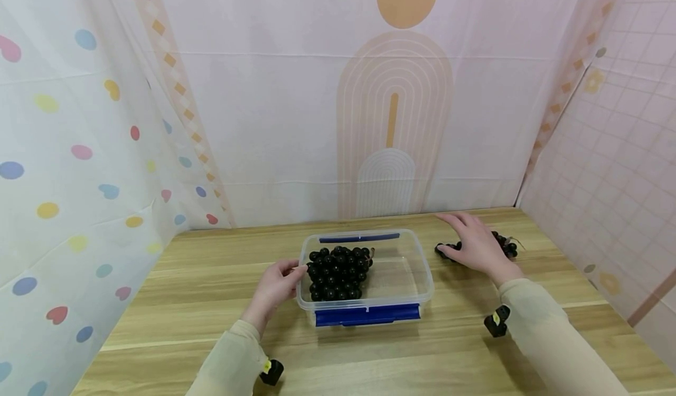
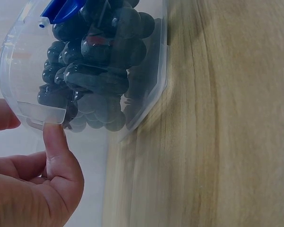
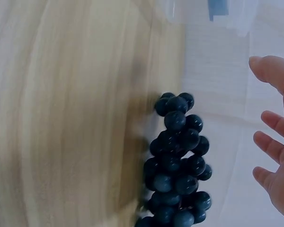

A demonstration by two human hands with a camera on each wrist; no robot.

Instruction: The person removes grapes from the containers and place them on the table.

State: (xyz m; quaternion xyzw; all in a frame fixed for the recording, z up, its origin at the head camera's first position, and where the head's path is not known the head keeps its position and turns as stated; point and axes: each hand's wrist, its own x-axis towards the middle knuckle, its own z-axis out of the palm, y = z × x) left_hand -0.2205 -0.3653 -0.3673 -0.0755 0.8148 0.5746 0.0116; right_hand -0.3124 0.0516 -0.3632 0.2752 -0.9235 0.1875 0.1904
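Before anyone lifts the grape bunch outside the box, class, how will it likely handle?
The grape bunch by the right hand would probably flex, being many separate round grapes. Its shiny surface may feel slippery. Rolling whole seems unlikely, given its long, lumpy shape.

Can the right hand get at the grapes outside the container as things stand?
Likely yes: the right hand hovers over the grapes, fingers spread and holding nothing. Nothing shows between them, and the container stands off to the side.
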